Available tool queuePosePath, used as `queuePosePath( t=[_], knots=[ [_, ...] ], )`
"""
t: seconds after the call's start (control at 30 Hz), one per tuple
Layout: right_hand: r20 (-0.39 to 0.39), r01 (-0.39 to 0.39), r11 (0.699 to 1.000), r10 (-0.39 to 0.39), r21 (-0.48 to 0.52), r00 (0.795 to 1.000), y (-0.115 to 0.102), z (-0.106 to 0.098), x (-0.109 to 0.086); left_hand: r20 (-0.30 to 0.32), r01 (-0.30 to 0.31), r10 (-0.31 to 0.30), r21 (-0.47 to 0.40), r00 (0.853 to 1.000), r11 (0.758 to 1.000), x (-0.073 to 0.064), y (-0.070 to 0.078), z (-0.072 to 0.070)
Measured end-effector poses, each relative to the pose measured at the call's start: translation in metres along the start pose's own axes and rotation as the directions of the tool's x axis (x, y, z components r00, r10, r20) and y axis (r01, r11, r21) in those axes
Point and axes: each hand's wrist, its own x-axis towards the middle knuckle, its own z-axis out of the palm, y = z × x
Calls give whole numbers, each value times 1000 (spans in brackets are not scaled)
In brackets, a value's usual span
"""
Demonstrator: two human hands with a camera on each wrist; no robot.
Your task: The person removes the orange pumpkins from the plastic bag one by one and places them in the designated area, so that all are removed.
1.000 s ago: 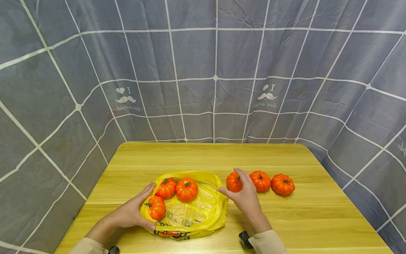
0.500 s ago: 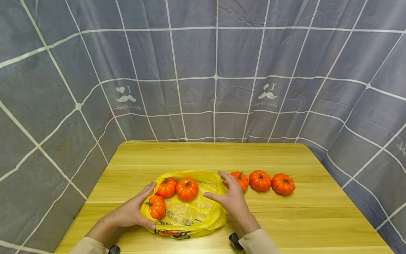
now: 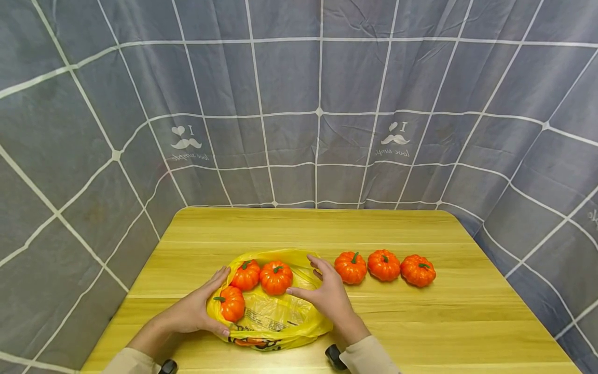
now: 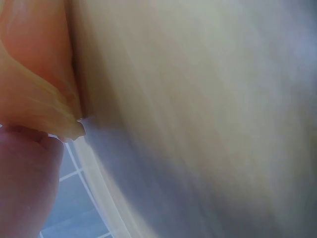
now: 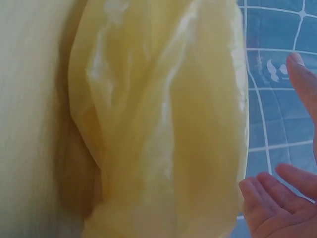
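Note:
A yellow plastic bag [image 3: 299,311] lies with its mouth spread wide on the table. Inside, at its left, are three small orange pumpkins with green stems: a back-left pumpkin [image 3: 245,275], a middle pumpkin [image 3: 276,278] and a front-left pumpkin [image 3: 231,304]. My left hand [image 3: 192,310] holds the bag's left side, thumb at the front rim. In the left wrist view, a digit [image 4: 25,181] meets the bag [image 4: 34,101]. My right hand [image 3: 330,295] is over the bag's right rim, fingers apart and nothing between them. Its fingertips [image 5: 247,191] appear beside the bag in the right wrist view.
Right of the bag, three more pumpkins stand in a row on the wooden table [image 3: 308,228]: a near pumpkin [image 3: 351,268], a middle one [image 3: 383,265] and a far-right pumpkin [image 3: 418,270]. A grey curtain [image 3: 289,140] with white lines hangs behind the table and along both sides.
My right hand has moved left from beside the nearest loose pumpkin to over the bag's right rim, uncovering that pumpkin. The left hand has stayed on the bag.

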Motion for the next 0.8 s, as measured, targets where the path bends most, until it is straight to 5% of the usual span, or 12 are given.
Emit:
queuePosePath(
  t=[0.8],
  knots=[
    [72, -27, 996, 34, -85, 997, 5, 33, 5, -1, -14, 14, 14, 1000, 1000, 1, -2, 1]
  ],
)
